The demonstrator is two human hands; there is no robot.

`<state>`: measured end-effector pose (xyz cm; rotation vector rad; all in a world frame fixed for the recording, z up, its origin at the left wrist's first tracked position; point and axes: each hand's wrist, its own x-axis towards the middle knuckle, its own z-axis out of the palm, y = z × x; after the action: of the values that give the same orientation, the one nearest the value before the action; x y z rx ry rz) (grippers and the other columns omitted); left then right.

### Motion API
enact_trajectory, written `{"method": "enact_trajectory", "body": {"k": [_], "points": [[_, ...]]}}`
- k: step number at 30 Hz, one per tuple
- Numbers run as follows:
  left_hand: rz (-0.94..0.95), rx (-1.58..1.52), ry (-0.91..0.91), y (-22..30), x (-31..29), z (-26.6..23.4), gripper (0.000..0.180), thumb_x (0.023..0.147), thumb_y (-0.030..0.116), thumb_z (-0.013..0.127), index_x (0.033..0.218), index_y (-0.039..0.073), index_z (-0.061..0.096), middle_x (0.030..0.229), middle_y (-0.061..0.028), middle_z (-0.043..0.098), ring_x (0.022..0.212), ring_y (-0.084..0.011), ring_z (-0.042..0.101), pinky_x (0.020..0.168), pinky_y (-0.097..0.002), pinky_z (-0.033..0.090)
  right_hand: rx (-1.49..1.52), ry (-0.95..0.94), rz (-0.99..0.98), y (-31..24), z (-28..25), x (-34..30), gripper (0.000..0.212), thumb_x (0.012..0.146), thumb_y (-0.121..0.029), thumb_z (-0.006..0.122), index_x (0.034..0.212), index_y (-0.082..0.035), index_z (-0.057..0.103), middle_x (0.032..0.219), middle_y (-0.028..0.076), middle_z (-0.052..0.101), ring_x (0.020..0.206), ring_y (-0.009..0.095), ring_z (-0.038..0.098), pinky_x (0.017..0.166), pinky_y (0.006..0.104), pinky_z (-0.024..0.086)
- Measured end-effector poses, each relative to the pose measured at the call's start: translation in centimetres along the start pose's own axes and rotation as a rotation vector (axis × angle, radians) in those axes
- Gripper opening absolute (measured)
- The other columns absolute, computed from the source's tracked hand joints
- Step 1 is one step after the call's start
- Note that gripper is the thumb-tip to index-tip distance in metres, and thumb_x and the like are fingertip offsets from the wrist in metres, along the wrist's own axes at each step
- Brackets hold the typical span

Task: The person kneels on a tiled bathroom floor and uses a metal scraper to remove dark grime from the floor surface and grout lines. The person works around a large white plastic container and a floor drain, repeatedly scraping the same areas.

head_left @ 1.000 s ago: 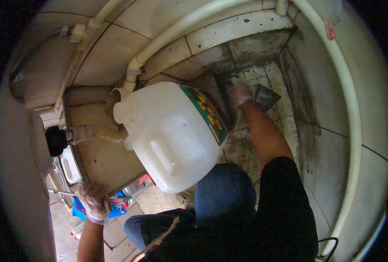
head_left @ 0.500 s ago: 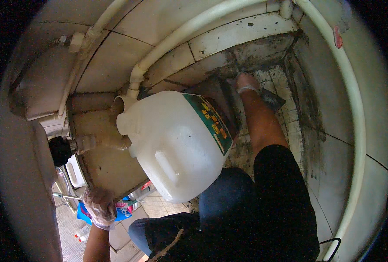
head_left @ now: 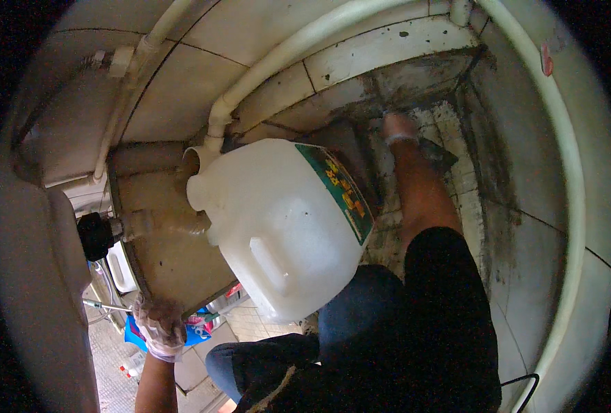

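Note:
My right hand [head_left: 400, 127], in a clear plastic glove, is down at the grimy floor tiles [head_left: 450, 127] by the far wall. It looks closed; its fingers are blurred and partly hidden, and what they hold cannot be made out. Beside its wrist lies a dark grey flat patch or piece [head_left: 440, 155]. My left hand [head_left: 159, 330], also in a clear glove, has its fingers bent over the near corner of a tan slab [head_left: 175, 265]. Between my arms a big white plastic jug [head_left: 285, 227] with a green label lies tilted, touching neither hand.
Pale pipes [head_left: 305, 45] run along the back wall and down the right side [head_left: 572, 186]. An open pipe end [head_left: 193, 160] stands behind the jug. A black fitting [head_left: 95, 237] juts out at left. Below it lie a blue packet [head_left: 135, 337] and a small white bottle [head_left: 132, 363].
My right hand has shifted slightly to the right along the far floor. My left hand stays on the slab's corner. The whole view has moved a little.

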<state>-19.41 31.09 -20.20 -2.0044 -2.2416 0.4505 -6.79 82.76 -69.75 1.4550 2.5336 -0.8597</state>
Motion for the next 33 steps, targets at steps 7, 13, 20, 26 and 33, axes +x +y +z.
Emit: {"method": "enact_trajectory", "body": {"k": [7,13,20,26,33], "points": [[-0.054,-0.035,0.155,2.4,1.2,-1.1,0.017,0.077,0.014,0.062,0.094,0.016,0.065,0.099,-0.0060,0.065,0.099,-0.0326,0.063,0.093,-0.0544,0.047,0.080,-0.058,0.185,1.2,0.5,-0.9,0.026,0.095,-0.024,0.061,0.109,-0.009,0.076,0.113,0.021,0.072,0.101,0.040,0.071,0.087,0.0529,0.058],[-0.005,0.003,0.149,2.9,-0.2,-2.7,0.015,0.081,0.015,0.060,0.096,0.017,0.064,0.102,-0.0052,0.064,0.098,-0.0310,0.062,0.096,-0.0543,0.046,0.055,0.178,0.052,4.9,4.0,-3.0,0.033,0.094,-0.032,0.066,0.107,-0.003,0.074,0.106,0.021,0.072,0.097,0.037,0.072,0.085,0.0487,0.058],[-0.007,-0.021,0.112,3.5,-0.2,-4.0,0.015,0.083,0.016,0.057,0.097,0.017,0.064,0.105,-0.0061,0.063,0.099,-0.0295,0.061,0.099,-0.0541,0.046,0.133,0.120,0.133,2.4,5.0,-7.8,0.035,0.094,-0.031,0.067,0.117,-0.004,0.068,0.115,0.019,0.070,0.105,0.036,0.070,0.086,0.0488,0.058],[-0.073,-0.023,0.094,3.7,0.4,-4.1,0.018,0.082,0.015,0.056,0.098,0.016,0.065,0.102,-0.0053,0.065,0.097,-0.0299,0.062,0.100,-0.0545,0.046,0.217,-0.038,0.220,0.5,2.9,-6.5,0.037,0.095,-0.034,0.066,0.113,-0.002,0.070,0.120,0.021,0.069,0.110,0.039,0.068,0.090,0.0507,0.056],[-0.038,0.015,0.079,2.8,0.1,-4.0,0.018,0.079,0.015,0.060,0.096,0.016,0.066,0.103,-0.0059,0.066,0.099,-0.0306,0.063,0.097,-0.0541,0.047,0.195,-0.164,0.143,-0.6,0.4,-6.5,0.049,0.098,-0.039,0.058,0.136,-0.007,0.061,0.133,0.019,0.064,0.126,0.036,0.060,0.102,0.0532,0.051]]}}
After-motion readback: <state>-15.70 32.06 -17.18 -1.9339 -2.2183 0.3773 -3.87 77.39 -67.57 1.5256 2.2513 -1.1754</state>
